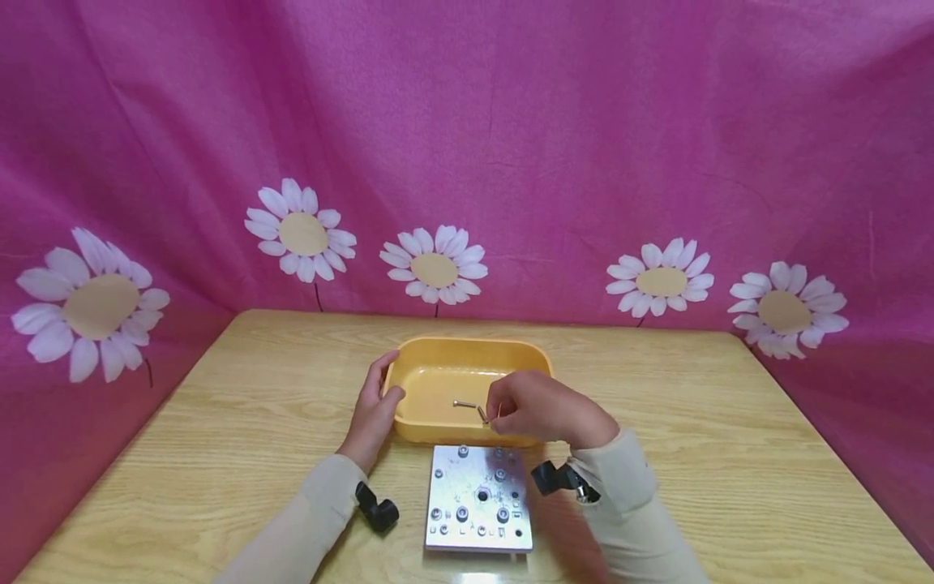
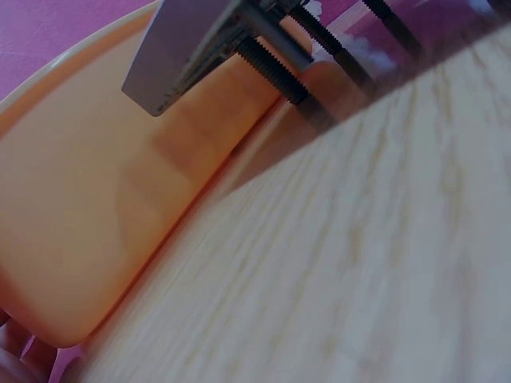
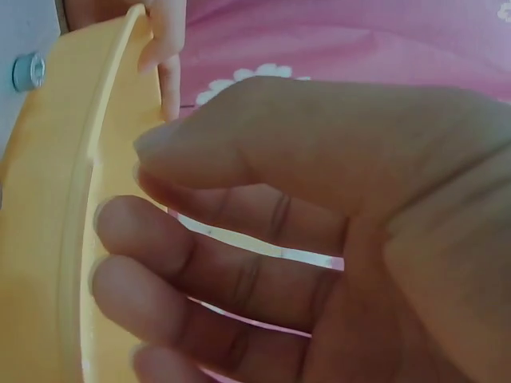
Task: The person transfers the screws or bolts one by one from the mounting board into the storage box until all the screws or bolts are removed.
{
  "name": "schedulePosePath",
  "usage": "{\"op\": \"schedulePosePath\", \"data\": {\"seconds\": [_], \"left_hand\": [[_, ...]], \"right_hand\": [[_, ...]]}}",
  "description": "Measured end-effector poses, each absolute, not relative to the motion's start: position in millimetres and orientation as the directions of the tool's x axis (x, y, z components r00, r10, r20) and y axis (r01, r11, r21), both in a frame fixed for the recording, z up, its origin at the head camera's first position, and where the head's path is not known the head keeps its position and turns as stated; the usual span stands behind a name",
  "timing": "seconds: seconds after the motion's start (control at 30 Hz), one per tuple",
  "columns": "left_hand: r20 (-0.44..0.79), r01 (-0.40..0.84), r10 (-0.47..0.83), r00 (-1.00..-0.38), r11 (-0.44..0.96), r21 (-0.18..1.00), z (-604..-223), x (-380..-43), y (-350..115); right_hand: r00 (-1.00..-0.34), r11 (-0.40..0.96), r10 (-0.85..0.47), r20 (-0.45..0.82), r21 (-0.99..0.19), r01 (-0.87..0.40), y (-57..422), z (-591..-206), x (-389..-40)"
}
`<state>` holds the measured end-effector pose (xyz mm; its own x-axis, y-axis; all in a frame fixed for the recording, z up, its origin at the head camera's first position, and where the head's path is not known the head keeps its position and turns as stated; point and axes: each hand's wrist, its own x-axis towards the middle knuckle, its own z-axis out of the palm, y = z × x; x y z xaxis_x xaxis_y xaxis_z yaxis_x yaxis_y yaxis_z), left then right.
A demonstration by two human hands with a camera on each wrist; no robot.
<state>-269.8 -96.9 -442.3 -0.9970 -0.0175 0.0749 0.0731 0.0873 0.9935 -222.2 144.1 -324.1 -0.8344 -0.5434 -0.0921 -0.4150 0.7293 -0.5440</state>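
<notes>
A yellow plastic bin (image 1: 430, 434) stands on the table. My left hand (image 1: 374, 415) grips its left end, thumb over the rim and fingers along the outside. Over the bin's right front part, my right hand (image 1: 550, 405) reaches in with fingers bent down. In the right wrist view the thumb (image 3: 192, 155) and index fingertip are close together; I cannot tell whether they pinch a screw. One screw (image 1: 464, 404) lies on the bin floor, and a second screw (image 1: 481, 414) lies right at the right fingertips.
In front of the bin sits a square metal plate (image 1: 467, 487) with several socket-head screws and holes. Threaded shanks (image 2: 271, 70) stick out from its underside, above the wooden table (image 1: 219, 454). A pink flowered cloth (image 1: 511, 146) hangs behind the table.
</notes>
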Motion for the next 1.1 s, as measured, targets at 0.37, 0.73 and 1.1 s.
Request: {"op": "schedulePosePath", "data": {"seconds": [0.37, 0.73, 1.1], "left_hand": [[0.077, 0.075, -0.013, -0.997, 0.099, 0.992, -442.8, -269.4, -96.7], [0.067, 0.064, -0.022, -0.998, 0.112, 0.992, -441.8, -269.1, -96.6], [0.065, 0.063, -0.02, -0.998, 0.095, 0.993, -442.2, -268.7, -96.3]], "right_hand": [[-0.791, 0.745, -0.59, -0.163, -0.486, -0.456, 135.2, -323.3, -197.8], [-0.744, 0.779, -0.615, -0.261, -0.347, -0.523, 123.2, -327.8, -168.9], [-0.722, 0.771, -0.636, -0.272, -0.252, -0.585, 109.6, -336.2, -157.3]]}}
